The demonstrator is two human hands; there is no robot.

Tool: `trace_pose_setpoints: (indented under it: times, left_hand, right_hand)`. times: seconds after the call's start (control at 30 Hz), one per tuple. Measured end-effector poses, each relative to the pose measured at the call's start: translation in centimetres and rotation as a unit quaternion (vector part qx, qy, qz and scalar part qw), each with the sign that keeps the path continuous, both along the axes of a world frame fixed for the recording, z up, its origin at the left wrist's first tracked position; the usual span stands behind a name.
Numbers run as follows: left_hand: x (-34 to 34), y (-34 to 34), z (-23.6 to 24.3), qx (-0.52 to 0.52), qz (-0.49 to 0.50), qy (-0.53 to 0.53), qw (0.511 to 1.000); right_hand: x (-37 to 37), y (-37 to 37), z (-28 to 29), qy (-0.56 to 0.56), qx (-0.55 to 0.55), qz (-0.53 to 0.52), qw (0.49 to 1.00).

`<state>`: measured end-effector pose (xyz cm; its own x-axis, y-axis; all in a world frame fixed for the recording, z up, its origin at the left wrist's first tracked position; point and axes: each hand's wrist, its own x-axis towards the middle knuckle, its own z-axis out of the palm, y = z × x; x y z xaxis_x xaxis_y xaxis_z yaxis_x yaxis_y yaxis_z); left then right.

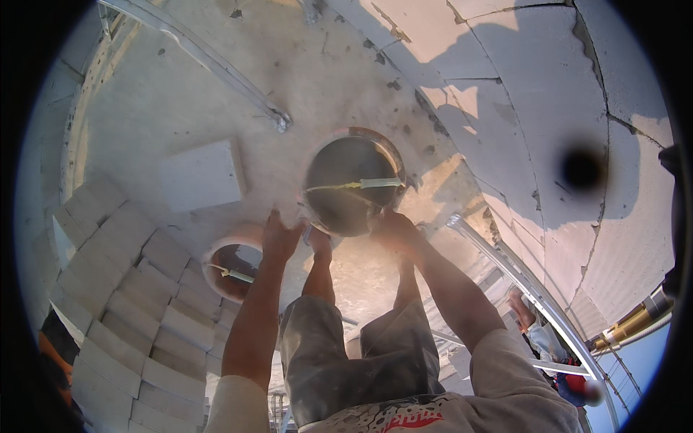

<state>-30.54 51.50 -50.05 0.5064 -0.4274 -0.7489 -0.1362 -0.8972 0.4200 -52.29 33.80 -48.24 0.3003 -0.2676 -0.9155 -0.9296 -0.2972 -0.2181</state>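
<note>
While matt, rectangular pale blocks fill the lower left, with a loose flat-faced block on the dusty floor above, a smaller round bucket stands beside the left hand, whose blurred fingers leave its grip impossible to tell. At centre, the larger, dark-mouthed bucket, crossed by a pale-sleeved wire handle, adjoins the right hand at its lower-right rim, grasp likewise unclear; handling this bucket appears the step in hand, and the next move seemingly calls for even, two-sided support.
</note>
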Motion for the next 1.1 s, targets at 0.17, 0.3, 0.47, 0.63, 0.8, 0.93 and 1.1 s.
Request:
trace_pose_setpoints:
  times: [0.17,0.3,0.47,0.63,0.8,0.93,1.1]
  left_hand:
    - [-1.0,-6.8,-6.2,-0.056,0.111,0.041,0.991]
    - [-0.8,-7.4,-5.0,0.011,0.060,0.021,0.998]
    - [-2.7,-9.6,-2.5,0.104,-0.014,-0.012,0.994]
    - [-7.0,-10.4,0.5,0.113,-0.097,-0.065,0.987]
    - [-9.3,-10.6,0.9,0.092,-0.109,-0.058,0.988]
    - [-7.1,-8.9,-1.1,0.068,-0.019,-0.034,0.997]
    - [-3.0,-2.1,0.4,-0.023,-0.046,-0.211,0.976]
  right_hand:
    - [-0.5,-3.9,1.6,0.039,0.017,-0.044,0.998]
    - [-0.8,-1.5,-1.4,0.076,-0.096,0.010,0.992]
    - [-2.4,3.5,-5.8,0.042,-0.106,-0.085,0.990]
    - [-5.3,6.9,-8.7,-0.011,-0.084,-0.161,0.983]
    - [-11.3,7.2,-6.6,-0.074,-0.077,-0.159,0.981]
    - [-15.7,6.7,-3.3,-0.023,-0.127,-0.046,0.991]
    - [-14.7,5.1,-2.5,-0.076,-0.122,-0.071,0.987]
